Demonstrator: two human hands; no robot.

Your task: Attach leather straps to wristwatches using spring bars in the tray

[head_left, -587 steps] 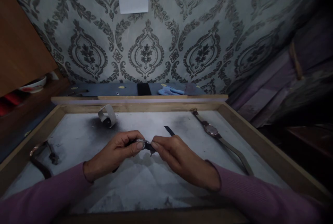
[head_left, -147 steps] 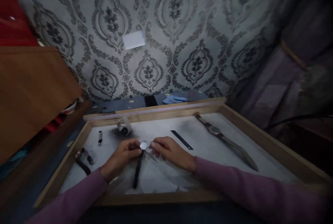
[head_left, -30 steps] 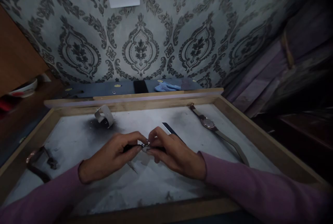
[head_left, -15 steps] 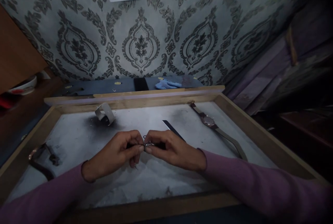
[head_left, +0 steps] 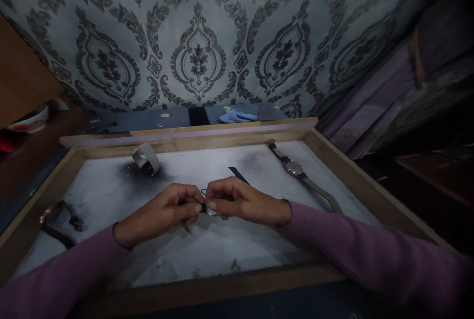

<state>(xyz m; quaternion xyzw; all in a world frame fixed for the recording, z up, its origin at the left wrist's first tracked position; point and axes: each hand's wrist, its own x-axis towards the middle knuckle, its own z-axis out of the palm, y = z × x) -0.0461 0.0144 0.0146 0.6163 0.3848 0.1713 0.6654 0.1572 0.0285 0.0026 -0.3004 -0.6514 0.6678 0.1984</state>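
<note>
Both hands meet over the middle of a shallow wooden tray [head_left: 207,279] with a whitish floor. My left hand [head_left: 166,210] pinches the dark strap of a small wristwatch [head_left: 212,207] between thumb and fingers. A thin pointed thing, too small to name, pokes out below the left fingers. My right hand [head_left: 244,203] grips the round, shiny watch case, its thumb lying across it. Much of the watch is hidden by the fingers. Just behind the right hand lies a dark flat strip [head_left: 238,175], partly covered by it.
A watch with a long strap [head_left: 294,167] lies at the tray's right. Towards the back left rests a looped pale-strapped watch [head_left: 147,157]; a curved dark-strapped watch [head_left: 55,222] is at the left. Behind the tray's rim are a blue cloth [head_left: 237,115] and a black flat object [head_left: 199,116].
The watch has been turned so its round face shows more, and the right thumb now lies across it. The whole view has shifted slightly.
</note>
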